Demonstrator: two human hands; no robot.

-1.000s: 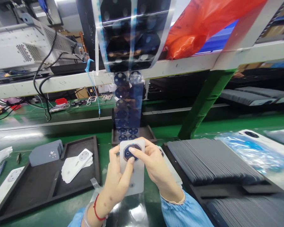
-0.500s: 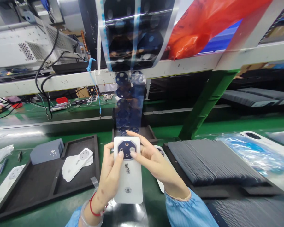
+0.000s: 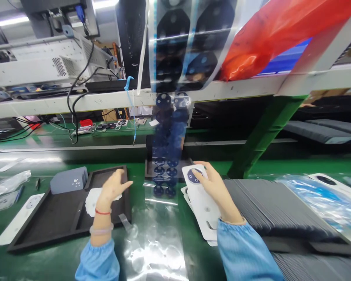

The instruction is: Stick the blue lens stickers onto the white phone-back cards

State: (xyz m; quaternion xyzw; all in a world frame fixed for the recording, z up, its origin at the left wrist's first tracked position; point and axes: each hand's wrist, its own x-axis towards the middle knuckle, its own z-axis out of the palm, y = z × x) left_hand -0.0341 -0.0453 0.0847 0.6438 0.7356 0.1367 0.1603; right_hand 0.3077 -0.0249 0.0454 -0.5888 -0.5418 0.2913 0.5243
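Head cam: L hand (image 3: 111,190) over blk tray (image 3: 54,218), green bench (image 3: 61,263); shelf (image 3: 242,88) behind.

at the bottom, a glossy dark-green surface (image 3: 38,265). across the middle, a scuffed white metal beam (image 3: 111,99), joined at right to a slanting post wrapped in green below (image 3: 266,136). above the beam at left, a white perforated metal housing (image 3: 26,68) and glowing white ceiling tubes (image 3: 13,20).
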